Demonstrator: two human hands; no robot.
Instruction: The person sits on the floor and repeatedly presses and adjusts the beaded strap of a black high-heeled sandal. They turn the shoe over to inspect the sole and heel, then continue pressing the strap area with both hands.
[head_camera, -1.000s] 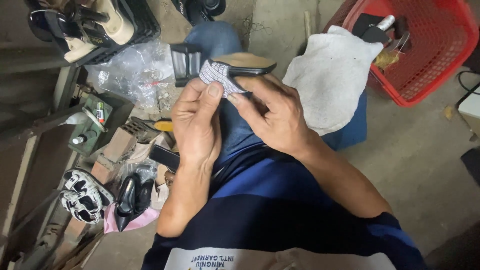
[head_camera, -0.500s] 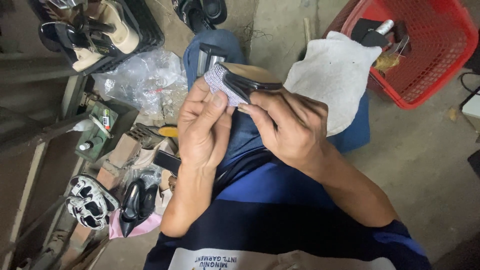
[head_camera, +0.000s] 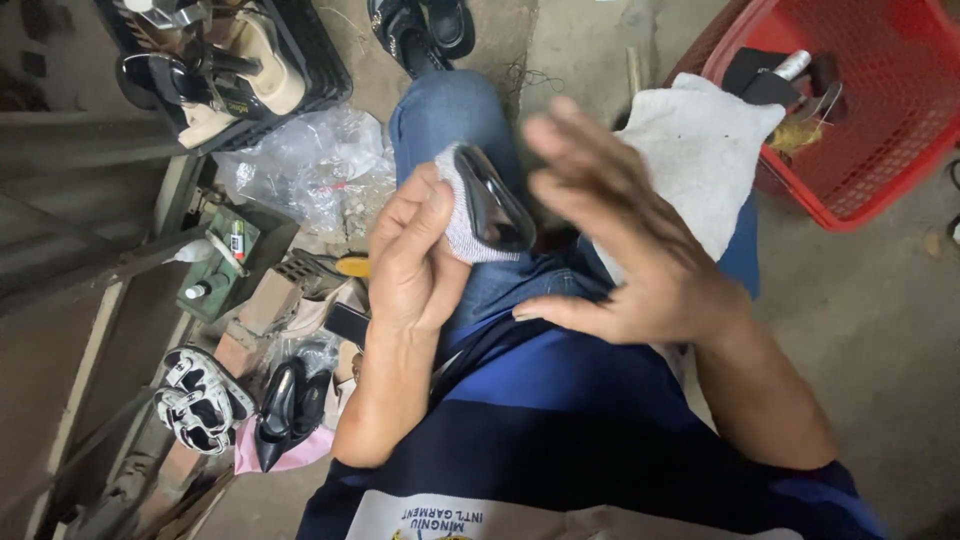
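Note:
My left hand (head_camera: 415, 255) grips a glossy black shoe (head_camera: 492, 203) together with a small grey-white cloth (head_camera: 458, 222) wrapped against it, held over my lap in blue jeans. My right hand (head_camera: 625, 240) is beside the shoe, fingers spread and blurred with motion, holding nothing. A larger white cloth (head_camera: 700, 150) lies over my right knee.
A red plastic basket (head_camera: 900, 170) with tools stands at the right. A black crate (head_camera: 300, 60) of shoes is at top left, crumpled clear plastic (head_camera: 310, 175) below it. A green box (head_camera: 225, 270), black pointed shoes (head_camera: 285, 405) and a black-and-white shoe (head_camera: 200, 405) lie at left.
My right hand has let go of the shoe and swung away to the right, fingers spread. The shoe has turned so its glossy black side faces up in my left hand.

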